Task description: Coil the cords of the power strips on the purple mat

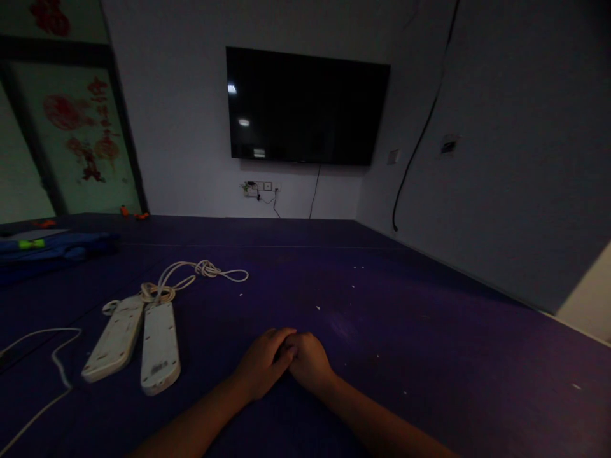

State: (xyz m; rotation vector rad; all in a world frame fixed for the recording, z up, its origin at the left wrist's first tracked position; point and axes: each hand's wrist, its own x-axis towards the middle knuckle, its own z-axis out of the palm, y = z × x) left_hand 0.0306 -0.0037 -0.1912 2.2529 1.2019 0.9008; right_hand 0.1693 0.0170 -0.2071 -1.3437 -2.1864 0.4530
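Observation:
My left hand (266, 361) and my right hand (311, 364) are together at the near middle of the purple surface (305, 267). Both are closed, with the fingers of the left laid against the curled fingers of the right and its thumb reaching toward them. No object shows between them, though the palms are hidden. To the left of my hands lie two white power strips, a nearer one (160, 350) and a farther-left one (116, 337), both apart from my fingers. Their white cord (205, 268) is looped and knotted behind them.
A thin white cable (60, 366) runs along the left edge. Blue cloth (71, 247) lies at the far left, with small orange items (142, 216) beyond. A black television (308, 108) hangs on the wall, and a dark cable (414, 159) dangles at right. White scraps (317, 308) dot the surface.

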